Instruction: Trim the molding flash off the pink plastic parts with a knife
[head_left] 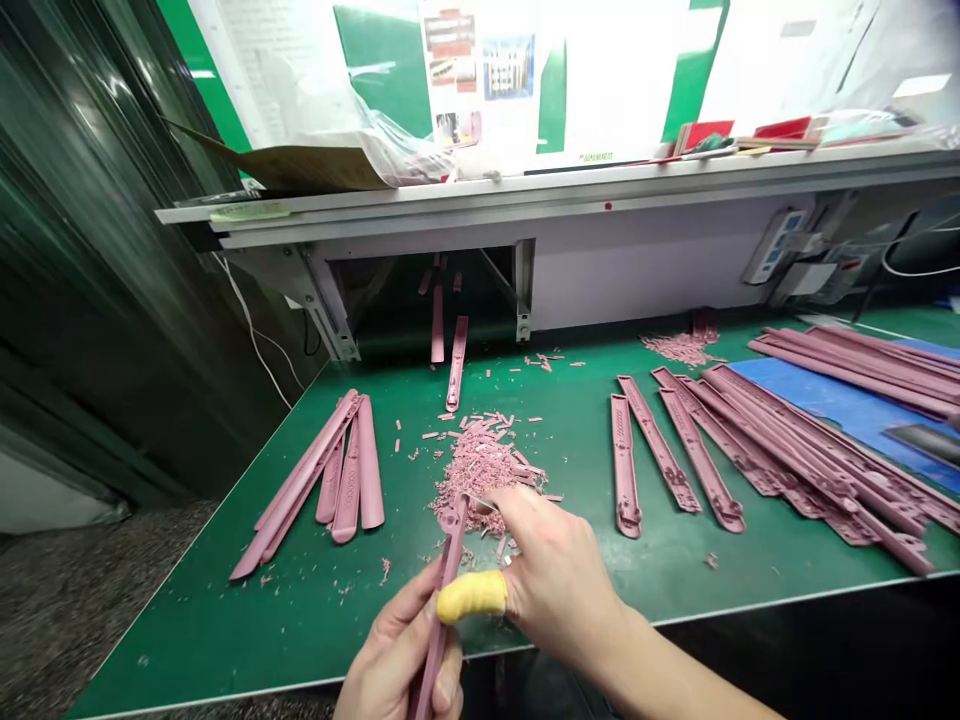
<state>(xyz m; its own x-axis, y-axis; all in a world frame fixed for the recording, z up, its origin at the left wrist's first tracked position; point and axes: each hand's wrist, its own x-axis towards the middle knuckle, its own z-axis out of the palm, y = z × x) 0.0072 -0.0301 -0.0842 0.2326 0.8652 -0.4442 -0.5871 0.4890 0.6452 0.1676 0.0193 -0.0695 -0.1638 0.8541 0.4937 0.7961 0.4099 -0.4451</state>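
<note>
My left hand (401,655) is closed around a long pink plastic strip (437,655), which points up and away from me. My right hand (559,560), its thumb in a yellow finger cover (472,596), is closed on a thin metal blade (484,503), mostly hidden by the fingers. The blade lies against the far end of the strip, and the covered thumb presses on the strip's side. Just beyond both hands is a heap of pink plastic shavings and scraps (487,460).
More pink strips (349,485) lie at the left, and a larger spread of them (795,455) covers the right side, partly on a blue sheet (825,395). A metal shelf (570,185) crosses above the green table (262,640). A power strip (776,245) hangs at the back right.
</note>
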